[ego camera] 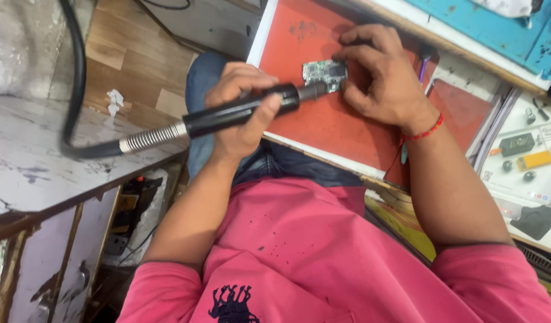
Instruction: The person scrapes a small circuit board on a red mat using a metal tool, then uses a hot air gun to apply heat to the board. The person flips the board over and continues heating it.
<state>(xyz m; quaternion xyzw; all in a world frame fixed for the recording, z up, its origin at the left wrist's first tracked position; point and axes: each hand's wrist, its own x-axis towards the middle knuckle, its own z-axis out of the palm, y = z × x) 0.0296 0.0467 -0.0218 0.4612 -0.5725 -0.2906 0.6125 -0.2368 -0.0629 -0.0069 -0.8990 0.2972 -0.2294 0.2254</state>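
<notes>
My left hand (238, 107) is closed around a black hot-air handpiece (206, 121), whose metal nozzle (314, 91) points at a small green circuit board (322, 73). The board lies on a red work mat (323, 128). My right hand (380, 75), with a red thread at the wrist, presses its fingertips on the board's right edge and holds it down. A silver spring collar and a thick black hose (78, 78) run from the handpiece off to the upper left.
A worn grey bench (30, 155) stands at the left, with wooden floor beyond it. A second, smaller red mat (464, 107) lies right of my arm. Further right, a white tray (515, 185) carries small parts, a yellow block and a black pouch. A blue case (497, 30) sits top right.
</notes>
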